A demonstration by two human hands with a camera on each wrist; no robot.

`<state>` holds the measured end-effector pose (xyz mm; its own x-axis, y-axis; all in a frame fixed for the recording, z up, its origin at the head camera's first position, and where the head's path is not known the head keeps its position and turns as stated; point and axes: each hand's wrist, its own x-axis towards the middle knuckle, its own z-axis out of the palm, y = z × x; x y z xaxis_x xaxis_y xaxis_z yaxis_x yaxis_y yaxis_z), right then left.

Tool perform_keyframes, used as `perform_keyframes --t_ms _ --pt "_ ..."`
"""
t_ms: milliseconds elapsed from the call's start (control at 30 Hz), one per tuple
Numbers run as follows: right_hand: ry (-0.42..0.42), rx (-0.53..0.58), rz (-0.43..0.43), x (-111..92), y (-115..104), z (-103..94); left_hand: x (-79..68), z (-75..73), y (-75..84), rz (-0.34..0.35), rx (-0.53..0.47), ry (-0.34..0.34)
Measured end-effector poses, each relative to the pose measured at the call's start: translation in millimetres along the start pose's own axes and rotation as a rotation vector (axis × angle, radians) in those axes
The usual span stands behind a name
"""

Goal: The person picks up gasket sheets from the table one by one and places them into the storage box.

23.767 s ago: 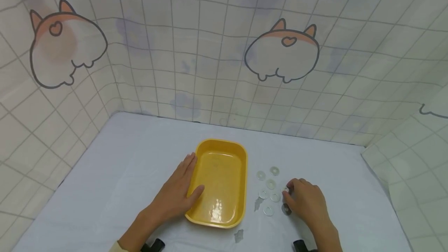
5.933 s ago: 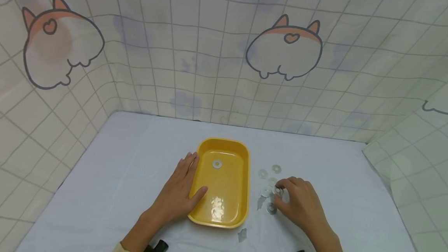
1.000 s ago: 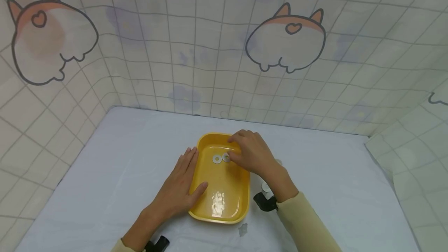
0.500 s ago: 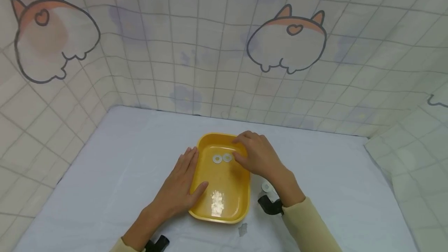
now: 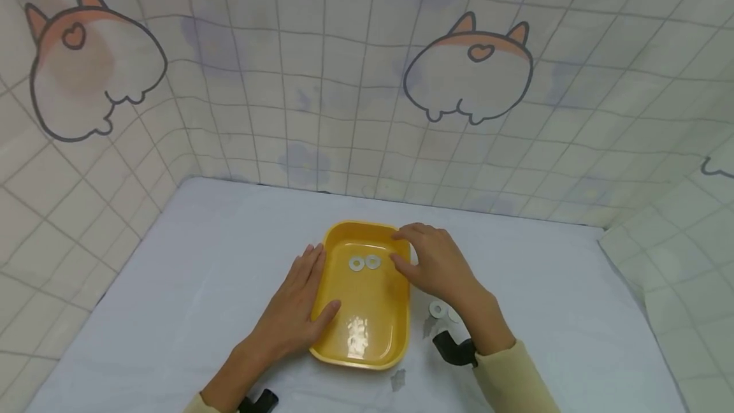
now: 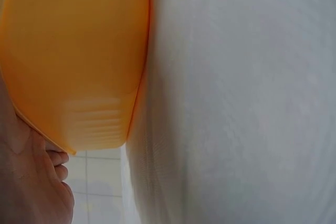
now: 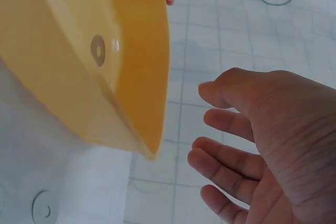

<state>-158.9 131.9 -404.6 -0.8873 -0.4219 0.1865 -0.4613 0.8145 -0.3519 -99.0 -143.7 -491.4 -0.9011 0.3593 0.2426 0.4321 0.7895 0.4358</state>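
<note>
Two flat metal washers, a left one [image 5: 352,265] and a right one [image 5: 378,264], lie side by side in the far part of a yellow plastic tray [image 5: 367,311]. My left hand [image 5: 287,308] rests along the tray's left rim, fingers straight, thumb reaching over the inside. In the left wrist view that hand [image 6: 34,182] lies at the rim beside the outer wall [image 6: 73,61]. Over the right rim is my right hand [image 5: 440,264], holding nothing. The right wrist view shows its fingers [image 7: 220,166] loosely bent and apart from the thumb.
More washers [image 5: 432,310] lie on the white-covered table [image 5: 229,228] right of the tray, partly hidden by the right forearm. Grey patches [image 5: 398,380] mark the cloth. A tile-patterned curtain [image 5: 344,113] encloses the back and sides. Black wrist cameras [image 5: 455,350] sit at both wrists.
The tray held no washer at first, then one, now two. In the last second my right hand has let go of the second washer and moved right. The left hand stays put.
</note>
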Motion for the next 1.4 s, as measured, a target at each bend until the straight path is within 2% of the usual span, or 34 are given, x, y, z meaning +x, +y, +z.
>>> perform_keyframes --t_ms 400,633,867,1167,1400 --pt "0.008 0.001 0.067 -22 9 1.3 -3.4 1.1 -0.1 0.003 0.014 0.022" --pt "0.010 0.017 0.141 -38 15 -0.6 -3.5 -1.7 -4.1 0.000 0.012 0.003" --pt "0.005 0.011 0.195 -59 21 4.1 -3.7 -2.7 -3.9 -0.005 0.003 -0.007" --pt "-0.044 0.075 0.295 -87 29 14.4 -1.9 -2.1 0.0 0.005 0.008 -0.011" --pt "-0.043 0.061 0.304 -105 36 23.3 -0.3 -2.6 1.9 -0.001 0.004 -0.023"
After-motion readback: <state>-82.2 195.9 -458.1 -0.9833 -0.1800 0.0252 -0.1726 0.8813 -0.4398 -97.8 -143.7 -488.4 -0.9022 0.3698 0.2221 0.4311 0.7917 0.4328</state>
